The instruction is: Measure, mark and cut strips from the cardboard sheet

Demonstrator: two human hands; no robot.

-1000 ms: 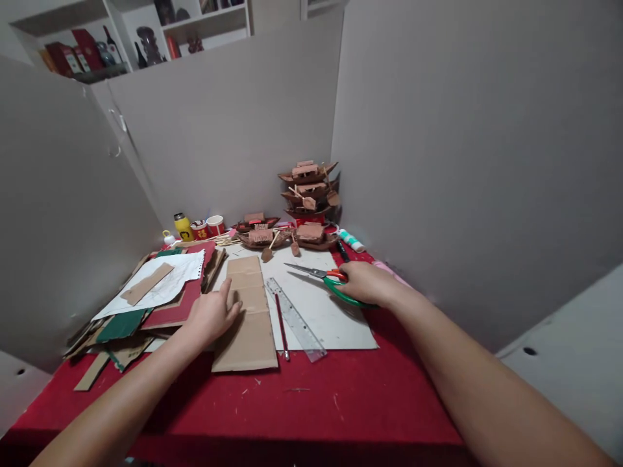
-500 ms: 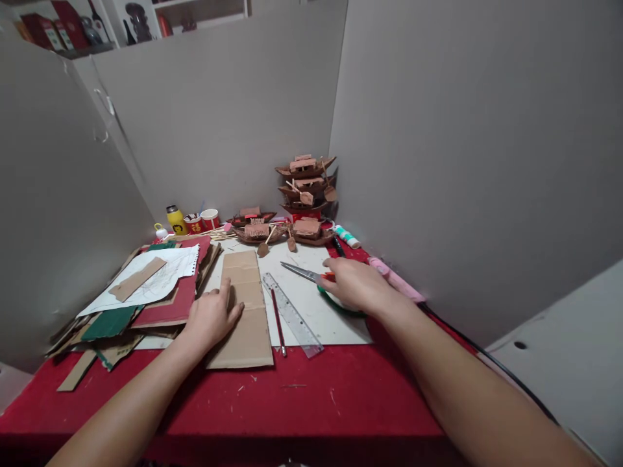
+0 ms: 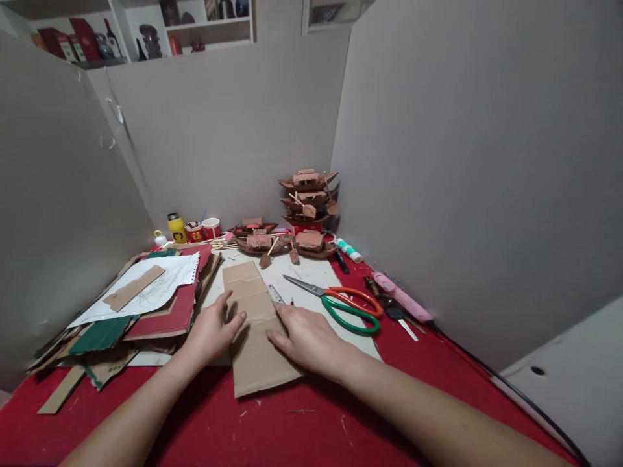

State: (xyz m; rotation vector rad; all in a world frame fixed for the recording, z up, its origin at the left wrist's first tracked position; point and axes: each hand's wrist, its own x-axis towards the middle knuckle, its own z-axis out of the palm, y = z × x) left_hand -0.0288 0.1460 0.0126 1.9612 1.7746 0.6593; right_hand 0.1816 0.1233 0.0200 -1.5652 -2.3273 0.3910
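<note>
A long brown cardboard piece lies on a white sheet, its near end over the red cloth. My left hand is at its left edge, thumb and index finger apart. On the right side rests my right hand, fingers spread, touching the cardboard and covering most of the ruler and pencil. Scissors with orange and green handles lie to the right of that hand, their blades toward the upper left.
Stacked cardboard and paper fill the left side. Model boats stand at the back near a yellow bottle and red cups. A pink glue gun with a black cable lies at the right.
My right hand has left the scissors and moved left onto the cardboard, over the ruler and pencil. The cardboard is turned slightly, and the camera view has tilted up a little.
</note>
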